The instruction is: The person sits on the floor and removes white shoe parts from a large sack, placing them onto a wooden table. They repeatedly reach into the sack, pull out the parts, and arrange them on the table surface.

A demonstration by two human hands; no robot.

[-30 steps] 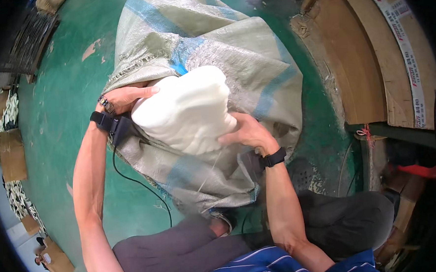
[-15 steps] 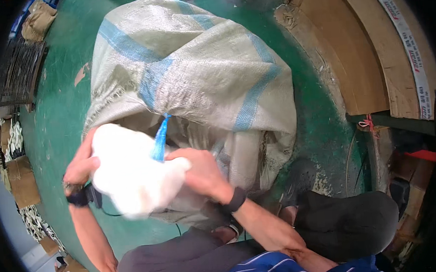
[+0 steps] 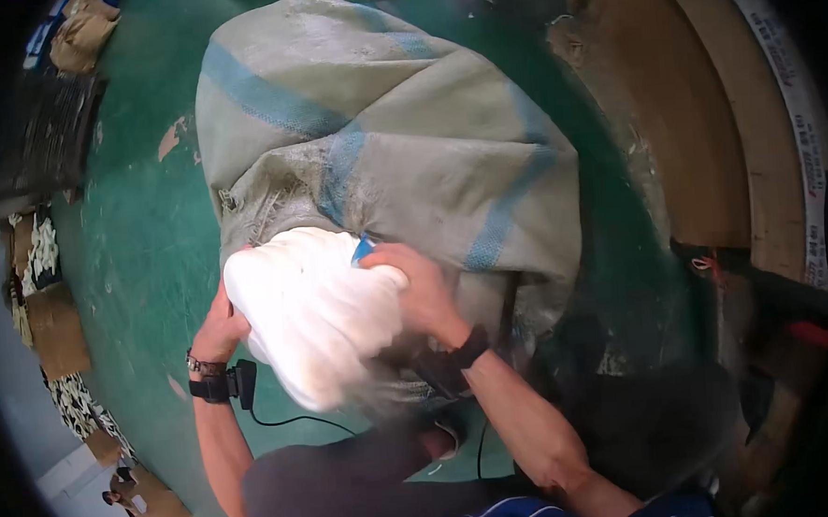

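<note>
Between my two hands is a thick, soft white cloth bundle [image 3: 313, 306], overexposed and layered in folds; what pieces make it up I cannot tell. My left hand [image 3: 219, 327] grips its left side, the thumb on top and the other fingers mostly behind it. On the right, my right hand [image 3: 423, 291] closes over the bundle's edge. A blue plastic strip [image 3: 363, 250] shows beside the right fingertips. Just beyond, a big woven plastic sack [image 3: 399, 156] with blue stripes lies slumped on the floor, its frayed mouth edge against the bundle.
Brown cardboard sheets [image 3: 677, 104] stand along the right. Dark stacked material [image 3: 38, 138] is at the far left, with a cardboard box [image 3: 57, 329] below it. Another person [image 3: 119, 494] appears small at the lower left. A black cable [image 3: 301, 421] runs from my left wrist device across the green floor [image 3: 143, 263].
Both hands have shifted right in the picture with the white bundle, and it is turned so its folds show. Less of the blue strip is visible. The whole view has moved slightly and darkened.
</note>
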